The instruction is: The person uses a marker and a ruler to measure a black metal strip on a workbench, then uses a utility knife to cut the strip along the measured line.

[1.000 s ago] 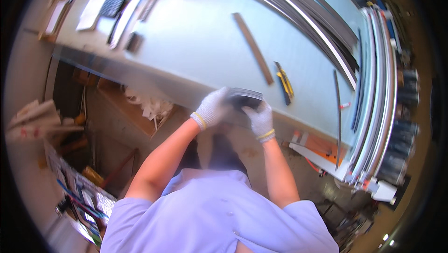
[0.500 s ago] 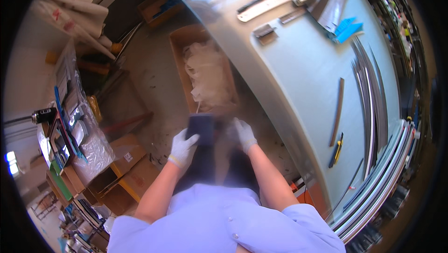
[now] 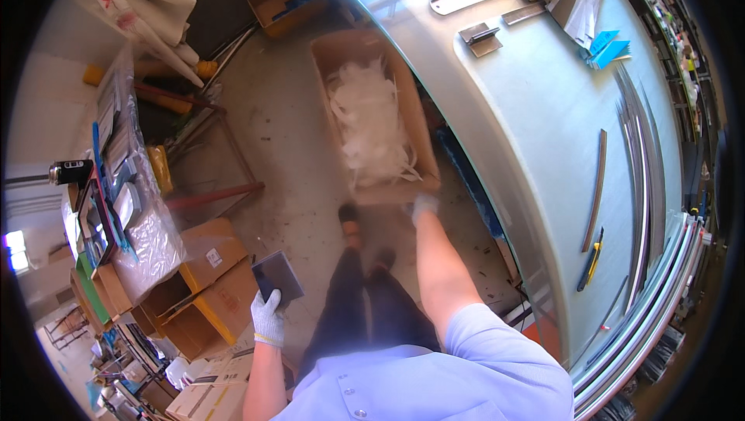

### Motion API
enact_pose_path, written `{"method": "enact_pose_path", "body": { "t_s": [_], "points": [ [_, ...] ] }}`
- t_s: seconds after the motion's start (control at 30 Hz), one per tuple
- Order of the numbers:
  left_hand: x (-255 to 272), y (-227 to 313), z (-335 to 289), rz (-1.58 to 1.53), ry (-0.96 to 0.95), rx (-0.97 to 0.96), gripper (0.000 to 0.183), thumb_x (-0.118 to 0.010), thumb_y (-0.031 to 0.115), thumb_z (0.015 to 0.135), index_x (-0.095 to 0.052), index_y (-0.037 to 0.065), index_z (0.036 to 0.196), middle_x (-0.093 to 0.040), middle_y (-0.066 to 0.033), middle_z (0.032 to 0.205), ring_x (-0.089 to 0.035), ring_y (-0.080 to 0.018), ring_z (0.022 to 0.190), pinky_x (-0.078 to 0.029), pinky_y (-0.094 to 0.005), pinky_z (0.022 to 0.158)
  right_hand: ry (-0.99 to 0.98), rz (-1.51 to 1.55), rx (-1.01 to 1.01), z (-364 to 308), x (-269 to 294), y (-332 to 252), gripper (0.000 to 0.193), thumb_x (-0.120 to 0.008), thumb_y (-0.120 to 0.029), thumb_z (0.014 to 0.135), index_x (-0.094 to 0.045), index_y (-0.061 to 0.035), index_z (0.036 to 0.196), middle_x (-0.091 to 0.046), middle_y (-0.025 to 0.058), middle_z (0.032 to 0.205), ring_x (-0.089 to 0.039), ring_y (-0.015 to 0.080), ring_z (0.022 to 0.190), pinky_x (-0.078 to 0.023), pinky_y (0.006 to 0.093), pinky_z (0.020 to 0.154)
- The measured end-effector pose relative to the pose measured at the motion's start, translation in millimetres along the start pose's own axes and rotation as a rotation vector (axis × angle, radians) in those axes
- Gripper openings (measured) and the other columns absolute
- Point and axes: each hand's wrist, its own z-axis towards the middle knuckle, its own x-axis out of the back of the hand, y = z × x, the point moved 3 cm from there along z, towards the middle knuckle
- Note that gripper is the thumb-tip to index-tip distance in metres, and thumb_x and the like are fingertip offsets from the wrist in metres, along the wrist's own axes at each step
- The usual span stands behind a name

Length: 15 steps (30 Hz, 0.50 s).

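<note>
The left hand (image 3: 268, 318), lower left, pinches a dark panel (image 3: 277, 277) by its lower edge. The right hand (image 3: 424, 205), mid-frame, hangs beside a box (image 3: 341, 52); whether its fingers are spread cannot be told.

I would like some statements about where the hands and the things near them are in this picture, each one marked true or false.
1. The left hand holds a dark flat square panel. True.
2. The right hand rests on the table. False: it reaches toward the cardboard box on the floor.
3. That box holds white scraps. True.
4. Both hands are bare. False: both wear white gloves.
5. A yellow-handled knife lies on the table. True.
</note>
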Motion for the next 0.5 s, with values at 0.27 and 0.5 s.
{"method": "enact_pose_path", "body": {
  "t_s": [0.27, 0.5],
  "points": [
    [-65.4, 38.8, -18.5, 0.11, -0.22, -0.032, 0.041, -0.069, 0.009, 0.087, -0.058, -0.004, 0.124, -0.066, -0.007, 0.112, -0.062, -0.0171, 0.103, -0.048, -0.0306, 0.093, 0.451, 1.167, -0.737, -115.1, 51.8, 253.9, 0.017, -0.058, -0.022, 0.09, -0.066, -0.0079, 0.097, -0.067, 0.0115, 0.092, -0.066, 0.03, 0.088, -0.053, 0.043, 0.066],
    [-107.3, 77.0, -8.5, 0.228, -0.32, -0.036, 0.043, -0.072, 0.015, 0.087, -0.059, -0.004, 0.123, -0.066, -0.0073, 0.113, -0.062, -0.0176, 0.101, -0.047, -0.0298, 0.094, 0.403, 0.39, -0.845, -196.2, 84.0, 371.0, 0.026, -0.051, -0.026, 0.095, -0.07, -0.0077, 0.099, -0.07, 0.0094, 0.097, -0.066, 0.0281, 0.088, -0.053, 0.0411, 0.074]
  ]
}}
